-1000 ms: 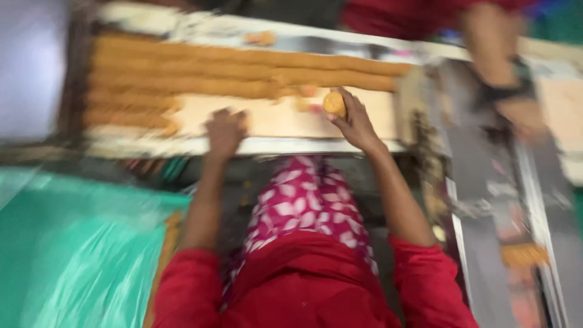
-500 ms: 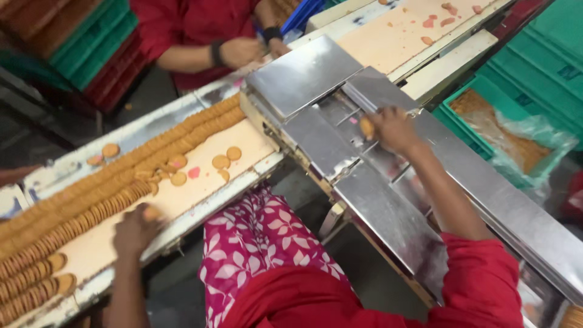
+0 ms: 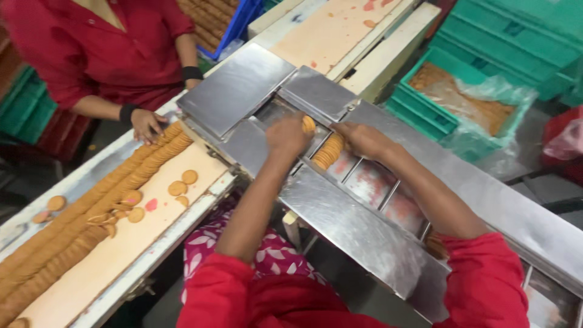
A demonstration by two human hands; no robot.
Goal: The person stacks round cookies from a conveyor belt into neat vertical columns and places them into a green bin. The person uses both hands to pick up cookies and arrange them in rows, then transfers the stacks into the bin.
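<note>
A stack of biscuits [image 3: 328,151] is being loaded into the steel channel [image 3: 364,176], grasped by the right hand [image 3: 363,138] at two o'clock of the left hand [image 3: 288,136], whose fingers are closed on one biscuit [image 3: 309,124]; careful alignment is needed next.

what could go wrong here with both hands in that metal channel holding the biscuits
The short stack of biscuits stands on edge, pressed between the left hand and right hand; uneven pressure could tip or crack them. The fingers sit between the steel plates and slot dividers, where they might get nicked. Loose biscuits lie scattered on the belt.
</note>
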